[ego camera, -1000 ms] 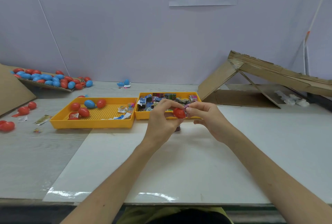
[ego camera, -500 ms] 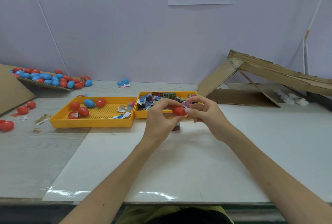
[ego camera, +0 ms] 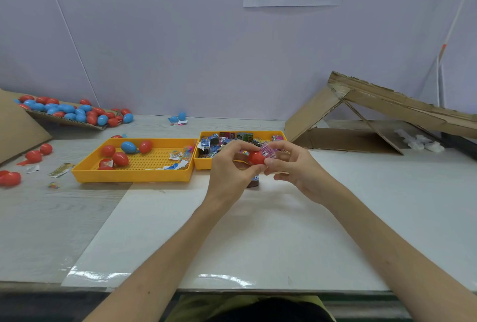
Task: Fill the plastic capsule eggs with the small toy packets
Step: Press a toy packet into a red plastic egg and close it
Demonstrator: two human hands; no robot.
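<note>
Red egg (ego camera: 256, 158) is up over the right tray (ego camera: 204, 164), pinched by left hand (ego camera: 231, 166). Right hand (ego camera: 294, 166) pinches pink packet (ego camera: 268, 152) against it. I see packets (ego camera: 206, 143) filling that tray; left tray (ego camera: 129, 177) holds loose eggs (ego camera: 120, 159) and scraps (ego camera: 178, 164).

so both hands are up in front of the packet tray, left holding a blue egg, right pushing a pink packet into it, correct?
Almost. The egg is red, not blue. The rest holds in the head view: the left hand holds it in front of the packet tray, and the right hand pinches the pink packet against its top.
</note>
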